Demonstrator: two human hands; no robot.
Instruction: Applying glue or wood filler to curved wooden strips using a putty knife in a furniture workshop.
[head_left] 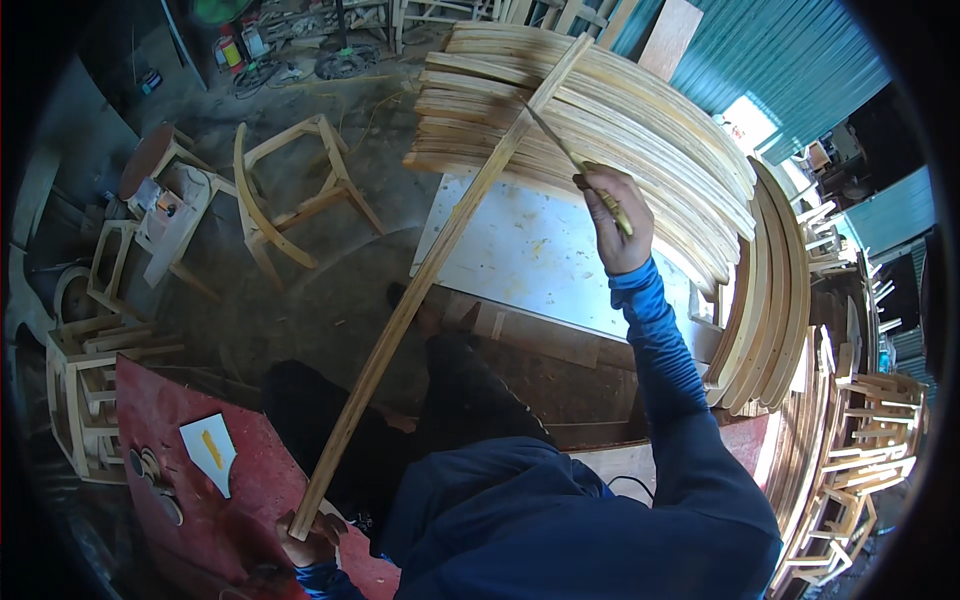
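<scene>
A long, narrow wooden strip (401, 308) slants from my lower left up to the far stack. My left hand (305, 543) is closed around its near end, beside the red tabletop. The strip's far end rests over a pile of curved wooden slats (610, 120). In my right hand (622, 222) is a thin putty knife (557, 140) with a yellowish, smeared handle. Its tip points at the strip near the far end; whether it touches cannot be made out. Below the slats lies a white board (510, 255) with yellowish smears.
On the red tabletop (240, 470) sit a white card (210, 455) with a yellow smear and several round discs. Wooden chair frames (310, 190) stand on the floor at left. More curved slats (770, 300) and stacked wooden frames (870, 440) are at right.
</scene>
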